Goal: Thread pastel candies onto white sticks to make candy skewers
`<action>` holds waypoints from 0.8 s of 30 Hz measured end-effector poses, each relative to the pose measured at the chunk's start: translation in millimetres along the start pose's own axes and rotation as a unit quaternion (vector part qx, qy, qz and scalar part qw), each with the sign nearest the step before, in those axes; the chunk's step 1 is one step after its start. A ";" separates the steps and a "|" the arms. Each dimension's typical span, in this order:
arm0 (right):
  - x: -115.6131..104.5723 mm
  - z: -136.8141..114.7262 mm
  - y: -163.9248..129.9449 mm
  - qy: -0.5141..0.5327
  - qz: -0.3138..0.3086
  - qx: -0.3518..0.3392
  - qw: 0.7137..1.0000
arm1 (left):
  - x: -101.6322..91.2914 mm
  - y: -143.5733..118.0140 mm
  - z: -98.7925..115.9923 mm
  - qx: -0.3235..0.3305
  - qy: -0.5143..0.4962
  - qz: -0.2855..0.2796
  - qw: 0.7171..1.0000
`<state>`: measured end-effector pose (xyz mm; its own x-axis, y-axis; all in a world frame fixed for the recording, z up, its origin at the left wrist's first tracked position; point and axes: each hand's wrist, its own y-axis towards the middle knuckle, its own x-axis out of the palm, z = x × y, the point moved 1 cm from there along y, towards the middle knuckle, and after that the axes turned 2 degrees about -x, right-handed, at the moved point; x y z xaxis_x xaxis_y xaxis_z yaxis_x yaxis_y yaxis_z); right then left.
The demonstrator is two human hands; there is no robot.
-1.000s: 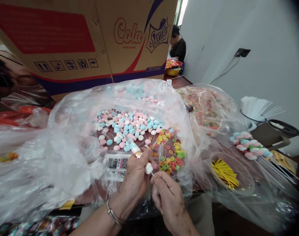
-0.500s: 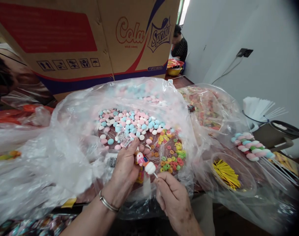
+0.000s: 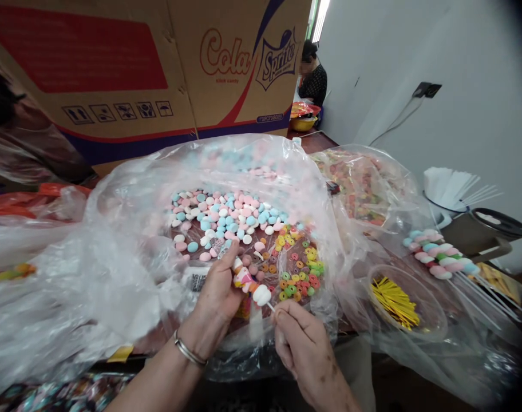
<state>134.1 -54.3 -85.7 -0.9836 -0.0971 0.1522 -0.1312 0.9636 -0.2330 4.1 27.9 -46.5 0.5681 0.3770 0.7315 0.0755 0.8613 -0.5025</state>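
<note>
My left hand [image 3: 216, 297] grips a candy skewer [image 3: 249, 283] threaded with pink, orange and white pieces, a clear wrapper over its far end. My right hand [image 3: 301, 349] pinches the thin white stick just below the white marshmallow at the skewer's near end. Both hands hover over the front of an open plastic bag [image 3: 127, 229]. Inside it lie pastel pink, blue and white candies [image 3: 220, 220] and colourful ring candies [image 3: 297, 269].
A large Cola/Sprite cardboard box [image 3: 158, 68] stands behind the bag. To the right are a second bag of candy [image 3: 359, 191], a clear bowl of yellow twist ties [image 3: 394, 303], finished marshmallow skewers [image 3: 439, 254] and white sticks [image 3: 454, 189]. A person [image 3: 311, 77] sits far back.
My left hand slid its grip along the skewer and turned it, so the wrapped end now points away. My right hand stayed on the stick.
</note>
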 end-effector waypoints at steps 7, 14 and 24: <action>8.1 -6.8 0.8 0.187 -0.005 0.048 0.981 | -0.2 0.0 -12.8 0.014 -0.057 -0.070 0.996; -0.3 -13.0 -2.7 0.291 -0.088 0.108 0.947 | -2.1 -8.4 8.9 0.086 -0.002 -0.154 0.984; 3.9 0.1 -5.4 0.014 -0.010 0.013 1.000 | -4.4 1.7 -3.4 0.095 0.023 0.002 0.995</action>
<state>131.0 -59.9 -84.0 -0.9767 -0.1098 0.1844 -0.1552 0.9548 -0.2534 4.5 26.6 -52.1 0.6046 0.3693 0.7058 -0.0812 0.9100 -0.4066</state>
